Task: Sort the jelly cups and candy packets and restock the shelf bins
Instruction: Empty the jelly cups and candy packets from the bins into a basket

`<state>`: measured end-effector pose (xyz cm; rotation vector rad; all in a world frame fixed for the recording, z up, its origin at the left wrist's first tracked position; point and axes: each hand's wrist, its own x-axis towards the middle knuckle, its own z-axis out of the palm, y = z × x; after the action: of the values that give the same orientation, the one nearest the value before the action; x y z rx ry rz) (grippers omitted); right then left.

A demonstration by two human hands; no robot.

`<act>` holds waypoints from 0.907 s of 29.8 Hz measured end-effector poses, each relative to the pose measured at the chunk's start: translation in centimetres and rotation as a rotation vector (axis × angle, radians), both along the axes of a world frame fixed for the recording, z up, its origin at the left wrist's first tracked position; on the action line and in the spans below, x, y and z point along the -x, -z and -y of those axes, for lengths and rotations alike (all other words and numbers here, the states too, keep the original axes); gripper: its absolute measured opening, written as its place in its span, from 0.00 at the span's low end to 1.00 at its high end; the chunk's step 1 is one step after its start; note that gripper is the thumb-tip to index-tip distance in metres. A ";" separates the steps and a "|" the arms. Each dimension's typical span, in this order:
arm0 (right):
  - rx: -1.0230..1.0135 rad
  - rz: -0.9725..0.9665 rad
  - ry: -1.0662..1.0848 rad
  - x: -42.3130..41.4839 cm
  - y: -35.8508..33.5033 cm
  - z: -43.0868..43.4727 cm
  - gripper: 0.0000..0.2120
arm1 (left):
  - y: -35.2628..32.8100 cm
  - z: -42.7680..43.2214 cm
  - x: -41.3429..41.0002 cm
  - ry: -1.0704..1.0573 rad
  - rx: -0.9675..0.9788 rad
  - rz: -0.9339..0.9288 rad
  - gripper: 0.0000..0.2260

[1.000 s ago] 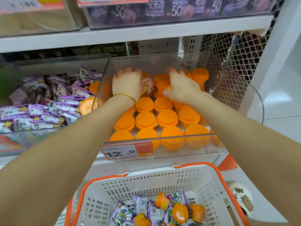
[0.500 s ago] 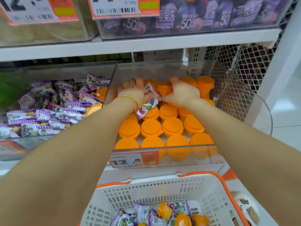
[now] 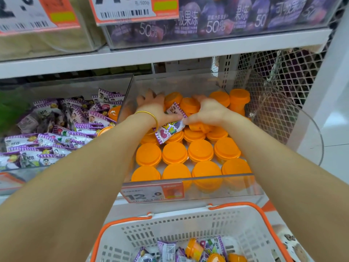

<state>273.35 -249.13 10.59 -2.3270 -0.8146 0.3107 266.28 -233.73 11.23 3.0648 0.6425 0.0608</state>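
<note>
Now, at 9 o'clock a candy bin [image 3: 13, 176] holds candy packets [image 3: 56, 137]; beside it, in the jelly cup bin [image 3: 207, 176] at 12 o'clock, the left hand [image 3: 153, 108] pins 1 stray packet [image 3: 169, 130] under its thumb above the orange jelly cups [image 3: 174, 153]. The right hand [image 3: 209, 110], at 1 o'clock, curls over the rear cups, thumb tip touching that packet; whether it grasps a cup I cannot tell.

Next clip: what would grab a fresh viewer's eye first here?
The rows of orange jelly cups filling the clear centre bin stand out first. The left hand and right hand reach into its back, and a lone candy packet lies between their thumbs, atop the cups. To the left, heaped purple packets; below, a white basket holding both kinds.
</note>
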 end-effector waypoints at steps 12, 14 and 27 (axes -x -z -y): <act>-0.315 -0.360 -0.002 -0.6 1.2 0.5 0.44 | 0.0 -0.1 -0.8 0.062 0.370 0.088 0.28; -0.393 -0.433 -0.021 -0.5 1.3 0.4 0.43 | 0.2 0.1 -0.9 0.042 0.467 0.134 0.28; -0.691 -0.616 -0.103 8.1 -4.1 7.6 0.41 | -3.4 6.8 8.4 0.119 0.895 0.584 0.28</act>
<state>265.23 -256.74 14.69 -1.4289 -0.5965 0.6349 257.89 -240.54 14.64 2.0610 0.3117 0.4902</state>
